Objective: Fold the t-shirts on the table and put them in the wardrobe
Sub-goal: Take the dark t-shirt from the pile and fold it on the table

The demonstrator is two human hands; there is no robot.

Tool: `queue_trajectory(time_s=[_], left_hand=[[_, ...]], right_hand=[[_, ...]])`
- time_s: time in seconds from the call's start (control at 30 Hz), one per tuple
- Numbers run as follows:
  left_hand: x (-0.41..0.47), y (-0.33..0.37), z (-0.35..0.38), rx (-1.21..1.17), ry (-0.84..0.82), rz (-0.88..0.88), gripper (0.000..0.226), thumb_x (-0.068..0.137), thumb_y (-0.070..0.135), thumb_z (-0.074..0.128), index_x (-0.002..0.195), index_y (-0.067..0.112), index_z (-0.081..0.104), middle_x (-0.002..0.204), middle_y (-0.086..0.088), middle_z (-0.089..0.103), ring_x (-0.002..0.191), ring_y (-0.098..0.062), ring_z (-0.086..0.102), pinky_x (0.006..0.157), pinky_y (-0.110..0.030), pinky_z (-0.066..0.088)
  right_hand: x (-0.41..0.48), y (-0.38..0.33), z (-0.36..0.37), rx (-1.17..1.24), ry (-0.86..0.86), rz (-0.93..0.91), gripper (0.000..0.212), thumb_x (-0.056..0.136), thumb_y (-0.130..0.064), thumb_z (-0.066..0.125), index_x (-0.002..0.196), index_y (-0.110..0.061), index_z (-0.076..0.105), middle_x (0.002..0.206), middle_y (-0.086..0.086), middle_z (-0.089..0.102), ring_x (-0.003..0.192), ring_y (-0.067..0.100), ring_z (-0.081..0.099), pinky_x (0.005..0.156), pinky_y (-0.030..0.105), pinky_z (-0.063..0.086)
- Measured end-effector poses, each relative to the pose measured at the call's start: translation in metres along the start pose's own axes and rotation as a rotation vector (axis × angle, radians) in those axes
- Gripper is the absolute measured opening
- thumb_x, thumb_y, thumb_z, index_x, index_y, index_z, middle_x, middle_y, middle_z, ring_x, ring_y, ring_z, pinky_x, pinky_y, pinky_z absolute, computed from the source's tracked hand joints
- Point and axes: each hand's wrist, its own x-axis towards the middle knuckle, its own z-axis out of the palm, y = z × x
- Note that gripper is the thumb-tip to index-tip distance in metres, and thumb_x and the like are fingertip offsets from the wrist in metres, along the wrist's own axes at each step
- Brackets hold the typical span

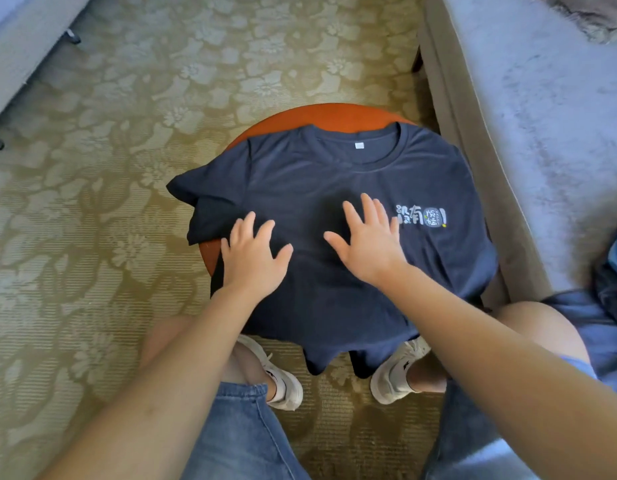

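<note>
While both hands are lying flat on the cloth, no grip is being taken: the left hand [253, 261] and the right hand [369, 247] are each resting palm-down with fingers spread, pinching nothing. The navy t-shirt [317, 174] is lying face-up across a small round table [321, 114], whose orange rim is showing only at the far side and at the left. The collar [369, 161] is pointing away from the person and the hem [321, 358] is hanging over the near edge, so the garment's long axis is running straight out from the body, between the two hands.

The left hand is sitting close to the shirt's left edge, with the left sleeve [196, 199] lying rumpled just beyond its fingertips and spilling past the rim. The right hand is sitting near the centre line, with the printed logo [421, 220] just to its right; the shirt's right side is draping off the table towards the grey upholstered seat [542, 133].

Judgement: the step in hand is smoothing, with no fold made as yet. A lengthwise fold is likely coming next, and the left hand is standing nearer its edge than the right. The overhanging hem is risking a slide onto the patterned carpet [92, 168]. No wardrobe is showing in view
</note>
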Motion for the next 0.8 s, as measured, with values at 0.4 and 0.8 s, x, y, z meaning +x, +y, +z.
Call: queue_trajectory(time_s=[0.4,0.8], left_hand=[[-0.007,-0.012,-0.006,-0.358,0.260,-0.072,0.033,0.094,0.029,0.057,0.122,0.014,0.063,0.109,0.004,0.068,0.109,-0.022,0.059,0.101,-0.042,0.035],[0.031,-0.066,-0.019,-0.821,0.049,-0.452,0.091,0.091,0.039,0.064,0.157,0.025,0.004,0.161,0.002,0.020,0.145,-0.023,0.026,0.114,-0.037,0.027]], right_hand=[[-0.027,0.025,0.033,-0.064,0.113,-0.004,0.075,0.093,-0.067,0.022,0.152,-0.022,0.028,0.163,0.003,0.012,0.150,0.023,0.003,0.120,0.050,0.003],[-0.027,0.016,0.031,-0.055,0.131,0.046,0.067,0.095,-0.060,0.035,0.150,-0.021,0.034,0.162,0.003,0.016,0.150,0.022,0.005,0.121,0.048,0.002]])
